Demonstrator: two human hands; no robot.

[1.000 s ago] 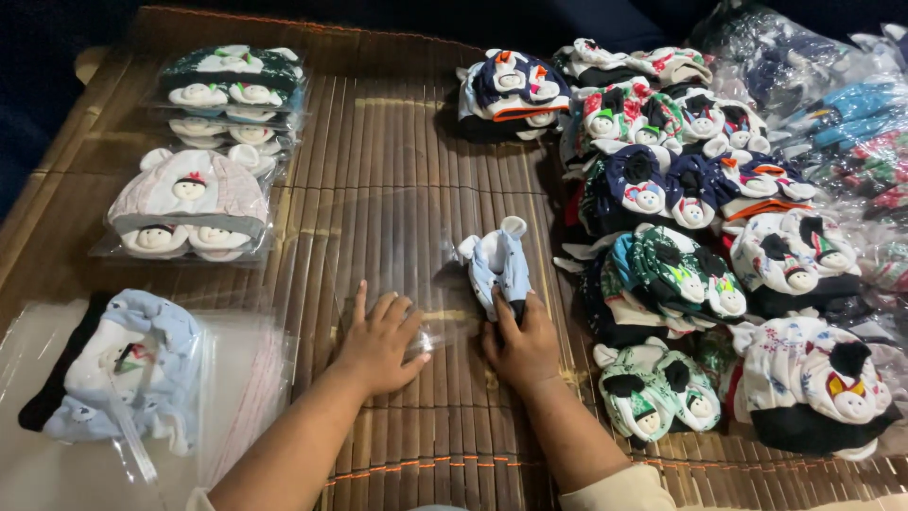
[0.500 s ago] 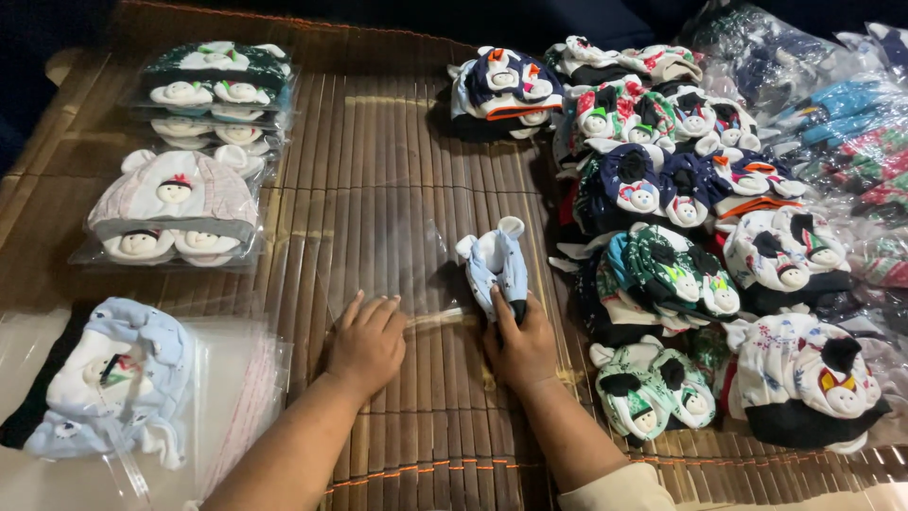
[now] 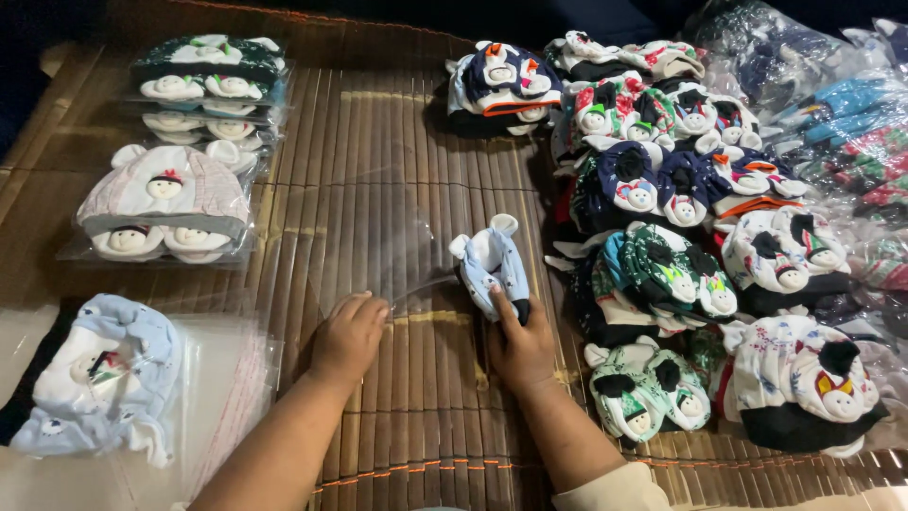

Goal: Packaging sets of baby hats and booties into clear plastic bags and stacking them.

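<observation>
Bamboo matting [image 3: 397,123] covers the whole surface. At lower centre, the left hand [image 3: 348,336] lies curled, knuckles up, pinning the near edge of a clear bag [image 3: 378,232] flat. Just right, the right hand [image 3: 518,345] grips a blue cap [image 3: 492,270], fingers closed on its lower end beside the bag's mouth. Keeping that edge pressed would help the cap slide in cleanly. Further right, loose caps [image 3: 681,189] pile up; bagged caps [image 3: 165,203] sit upper left.

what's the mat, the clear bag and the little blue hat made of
Mat: looks like thin bamboo or reed slats, brown, tied with cross threads.
Clear bag: thin glossy plastic film, see-through with glare.
Blue hat under the right hand: soft knit fabric, probably cotton; matte and creased.
</observation>
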